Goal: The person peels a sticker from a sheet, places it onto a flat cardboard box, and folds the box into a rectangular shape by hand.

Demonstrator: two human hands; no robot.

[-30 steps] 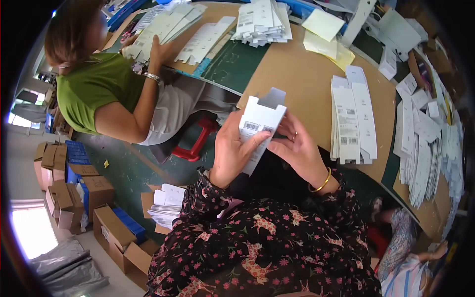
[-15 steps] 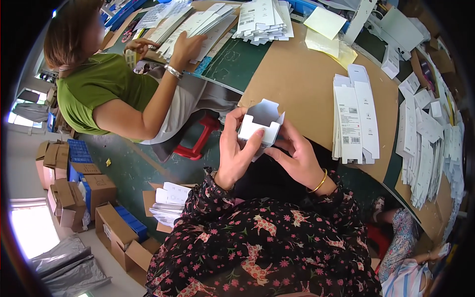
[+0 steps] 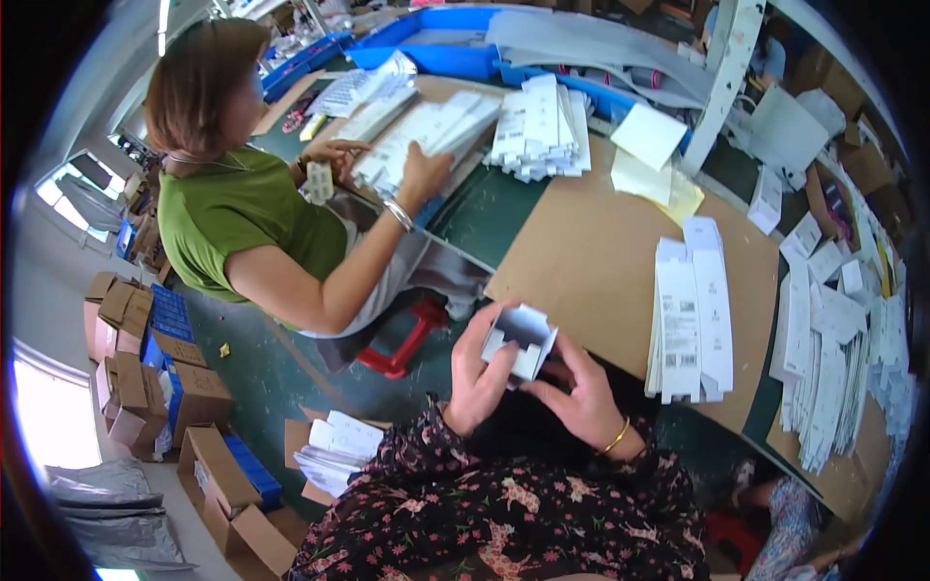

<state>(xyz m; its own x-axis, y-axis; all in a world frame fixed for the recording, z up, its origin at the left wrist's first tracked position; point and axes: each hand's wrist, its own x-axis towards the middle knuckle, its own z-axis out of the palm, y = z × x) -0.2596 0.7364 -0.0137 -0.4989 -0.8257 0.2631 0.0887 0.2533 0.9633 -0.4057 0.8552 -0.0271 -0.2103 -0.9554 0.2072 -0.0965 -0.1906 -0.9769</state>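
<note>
A small white cardboard box (image 3: 529, 364), folded into shape with its upper end open, sits between my two hands above my lap. My left hand (image 3: 479, 373) grips it from the left, thumb on its near face and fingers round the far side. From the right, my right hand (image 3: 581, 399) holds its lower part, though some of those fingertips are hidden behind the box. A stack of flat white printed cartons (image 3: 690, 320) lies to the right on the brown cardboard table cover (image 3: 591, 261).
A co-worker (image 3: 262, 223) in a green top handles flat white cartons at the left. More flat cartons (image 3: 542, 131) lie at the back, near a blue tray (image 3: 426, 44). Many cartons (image 3: 823, 358) stand at far right. A red stool (image 3: 407, 339) and brown boxes (image 3: 199, 382) are on the floor.
My view has tilted up, so the table, hands and co-worker appear lower. Both hands still hold the white box, which looks slightly turned. The co-worker's hands remain over the cartons.
</note>
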